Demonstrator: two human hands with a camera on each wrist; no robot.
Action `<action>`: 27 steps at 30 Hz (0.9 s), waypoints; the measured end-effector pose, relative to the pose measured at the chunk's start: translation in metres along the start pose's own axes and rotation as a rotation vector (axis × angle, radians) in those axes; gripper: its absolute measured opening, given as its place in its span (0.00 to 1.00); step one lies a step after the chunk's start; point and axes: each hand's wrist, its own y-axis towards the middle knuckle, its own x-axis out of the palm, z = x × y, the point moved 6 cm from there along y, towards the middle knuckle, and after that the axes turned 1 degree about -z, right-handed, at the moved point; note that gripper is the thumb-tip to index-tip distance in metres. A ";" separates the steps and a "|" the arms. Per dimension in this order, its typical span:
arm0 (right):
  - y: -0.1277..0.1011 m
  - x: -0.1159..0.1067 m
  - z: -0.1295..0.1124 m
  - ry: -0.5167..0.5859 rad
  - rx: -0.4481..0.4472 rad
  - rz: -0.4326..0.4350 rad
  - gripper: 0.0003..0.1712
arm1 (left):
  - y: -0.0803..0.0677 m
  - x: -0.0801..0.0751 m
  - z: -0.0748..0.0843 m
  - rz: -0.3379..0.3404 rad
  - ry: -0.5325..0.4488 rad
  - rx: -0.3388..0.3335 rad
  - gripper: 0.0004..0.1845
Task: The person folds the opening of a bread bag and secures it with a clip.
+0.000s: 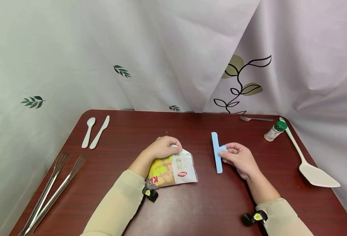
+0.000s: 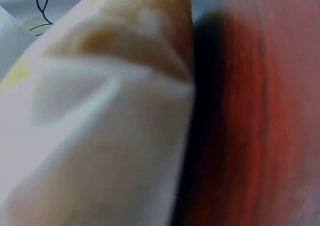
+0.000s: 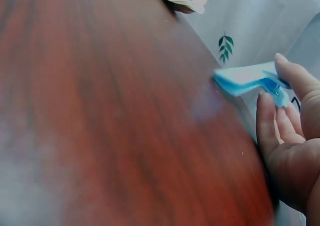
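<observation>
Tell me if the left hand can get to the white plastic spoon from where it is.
Probably yes. The left hand grips the snack bag, and only bare table lies between it and the white spoon; it would have to let go first.

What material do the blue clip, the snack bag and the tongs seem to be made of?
Blue clip: likely plastic, matte, one even pale colour.
Snack bag: probably thin plastic film, glossy, printed, creased where the left hand grips it.
Tongs: apparently metal, silvery, with bright reflections.
</observation>
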 end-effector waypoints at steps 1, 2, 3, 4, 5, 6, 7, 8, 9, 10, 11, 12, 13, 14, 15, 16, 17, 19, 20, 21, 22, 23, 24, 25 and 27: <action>0.001 0.001 -0.001 0.007 0.003 -0.011 0.12 | 0.000 0.000 0.000 0.002 0.009 0.007 0.07; 0.002 0.003 -0.001 0.018 0.003 -0.013 0.10 | 0.000 0.000 0.001 0.003 0.018 0.012 0.07; 0.002 0.004 -0.002 0.035 0.003 -0.004 0.08 | 0.001 0.000 0.001 0.003 0.025 0.020 0.08; 0.003 0.006 -0.002 0.054 -0.002 0.006 0.08 | 0.001 0.000 0.002 0.003 0.028 0.026 0.08; 0.004 0.008 -0.003 0.076 -0.010 0.014 0.10 | 0.001 0.000 0.002 0.004 0.029 0.029 0.08; 0.004 0.011 -0.003 0.096 -0.018 0.019 0.12 | 0.001 0.000 0.003 0.003 0.027 0.031 0.08; 0.005 0.014 -0.004 0.109 -0.025 0.015 0.14 | 0.002 0.000 0.003 0.003 0.028 0.030 0.08; 0.006 0.018 -0.004 0.119 -0.034 0.010 0.15 | 0.002 0.001 0.002 0.002 0.026 0.028 0.08; 0.006 0.022 -0.004 0.120 -0.041 -0.004 0.14 | 0.002 0.001 0.002 0.003 0.024 0.026 0.08; 0.007 0.026 -0.005 0.111 -0.047 -0.018 0.12 | 0.002 0.001 0.002 0.003 0.025 0.024 0.07; 0.008 0.029 -0.005 0.098 -0.051 -0.036 0.09 | 0.002 0.001 0.002 0.005 0.026 0.022 0.07; 0.008 0.031 -0.006 0.083 -0.053 -0.043 0.06 | 0.002 0.001 0.001 0.005 0.026 0.022 0.07; 0.009 0.033 -0.006 0.066 -0.053 -0.050 0.03 | 0.002 0.001 0.001 0.005 0.026 0.024 0.07; 0.009 0.034 -0.006 0.054 -0.054 -0.050 0.02 | 0.002 0.001 0.001 0.006 0.023 0.027 0.07; 0.010 0.035 -0.006 0.040 -0.053 -0.056 0.02 | 0.002 0.001 0.002 0.008 0.025 0.030 0.07; 0.010 0.036 -0.006 0.031 -0.051 -0.055 0.03 | 0.002 0.000 0.002 0.010 0.026 0.032 0.07; 0.011 0.037 -0.006 0.021 -0.048 -0.060 0.02 | 0.001 0.000 0.002 0.012 0.026 0.034 0.07; 0.011 0.039 -0.006 -0.006 -0.043 -0.069 0.03 | 0.001 0.000 0.002 0.013 0.027 0.038 0.07; 0.011 0.040 -0.006 -0.022 -0.043 -0.075 0.05 | 0.001 -0.001 0.002 0.014 0.028 0.038 0.07; 0.011 0.041 -0.006 -0.038 -0.043 -0.077 0.08 | 0.001 -0.001 0.002 0.013 0.026 0.039 0.07; 0.012 0.041 -0.005 -0.048 -0.042 -0.073 0.10 | 0.001 -0.001 0.002 0.013 0.023 0.040 0.07; 0.011 0.042 -0.005 -0.057 -0.040 -0.070 0.12 | 0.001 -0.001 0.002 0.013 0.022 0.040 0.07; 0.011 0.044 -0.005 -0.061 -0.039 -0.068 0.12 | 0.001 -0.001 0.002 0.013 0.020 0.041 0.07; 0.012 0.045 -0.005 -0.064 -0.035 -0.064 0.12 | 0.001 -0.001 0.002 0.015 0.017 0.040 0.07; 0.012 0.049 -0.004 -0.075 -0.029 -0.065 0.12 | 0.002 -0.001 0.002 0.019 0.015 0.042 0.07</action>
